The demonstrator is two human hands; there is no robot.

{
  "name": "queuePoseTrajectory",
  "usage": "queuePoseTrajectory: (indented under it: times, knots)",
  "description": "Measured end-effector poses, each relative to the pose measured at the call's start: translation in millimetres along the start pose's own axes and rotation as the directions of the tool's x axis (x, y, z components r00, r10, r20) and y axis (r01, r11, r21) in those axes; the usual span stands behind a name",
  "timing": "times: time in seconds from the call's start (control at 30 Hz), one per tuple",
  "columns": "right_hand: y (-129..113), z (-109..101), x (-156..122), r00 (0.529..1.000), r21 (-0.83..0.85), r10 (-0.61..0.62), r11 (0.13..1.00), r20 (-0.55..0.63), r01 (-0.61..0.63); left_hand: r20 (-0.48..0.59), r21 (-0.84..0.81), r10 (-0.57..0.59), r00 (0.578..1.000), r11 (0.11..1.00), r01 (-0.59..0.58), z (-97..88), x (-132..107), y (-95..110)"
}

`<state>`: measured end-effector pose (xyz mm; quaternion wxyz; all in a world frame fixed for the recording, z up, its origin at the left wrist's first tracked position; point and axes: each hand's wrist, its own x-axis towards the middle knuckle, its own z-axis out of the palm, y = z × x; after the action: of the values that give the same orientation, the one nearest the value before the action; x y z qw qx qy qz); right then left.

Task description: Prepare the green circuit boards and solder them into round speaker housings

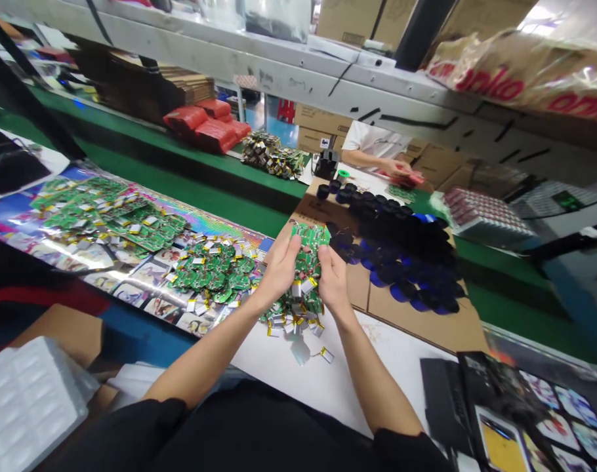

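Between my two hands is a green circuit board (308, 237), gripped at its left and right edges. My left hand (281, 265) has its thumb on the front of the board, and my right hand (332, 275) does the same on the other side. Silver battery packs (306, 286) with yellow ends dangle on wires just below. Whether I hold one board or several together, I cannot tell. Under my hands lie more batteries, one of them a loose-lying battery (327, 354) on the white tabletop (377, 373). A pile of boards with batteries (212, 269) spreads to the left.
Dark round parts (401, 242) stand in rows on a cardboard sheet (426, 321) to the right. Farther left is a larger board heap (106, 213). A green conveyor belt (220, 203) runs behind, with red packets (210, 124). Across it a person (377, 147) handles something red.
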<state>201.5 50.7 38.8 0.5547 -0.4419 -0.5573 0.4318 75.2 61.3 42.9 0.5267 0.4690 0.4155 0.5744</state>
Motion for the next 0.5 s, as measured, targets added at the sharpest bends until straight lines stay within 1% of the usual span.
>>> queuePoseTrajectory:
  times: [0.03, 0.1, 0.17, 0.23, 0.37, 0.43, 0.5]
  knots:
    - [4, 0, -2, 0.999, 0.013, 0.012, 1.0, -0.032, -0.012, 0.021, -0.028, -0.04, 0.999, 0.999, 0.041, 3.2, 1, -4]
    - [11, -3, -4, 0.997, 0.033, 0.045, 0.998, -0.055, -0.044, 0.043, -0.081, -0.096, 0.994, 0.992, 0.099, 8.0, 2, -11]
    - [16, -7, -3, 0.996, 0.063, 0.084, 0.995, -0.043, -0.081, 0.053, -0.133, -0.142, 0.988, 0.98, 0.148, 11.6, 2, -18]
    - [20, -11, -1, 0.994, 0.085, 0.107, 0.991, -0.03, -0.104, 0.052, -0.17, -0.16, 0.986, 0.971, 0.167, 14.1, 3, -22]
    - [18, -20, 3, 0.994, 0.066, 0.104, 0.992, 0.013, -0.105, 0.043, -0.191, -0.119, 0.992, 0.973, 0.125, 12.8, 6, -25]
    - [12, -25, 4, 0.993, 0.046, 0.107, 0.993, 0.042, -0.109, 0.043, -0.179, -0.082, 0.996, 0.98, 0.088, 7.3, 6, -25]
    - [4, -30, 4, 0.992, 0.032, 0.113, 0.993, 0.061, -0.116, 0.017, -0.128, -0.052, 0.998, 0.99, 0.054, -1.8, 5, -26]
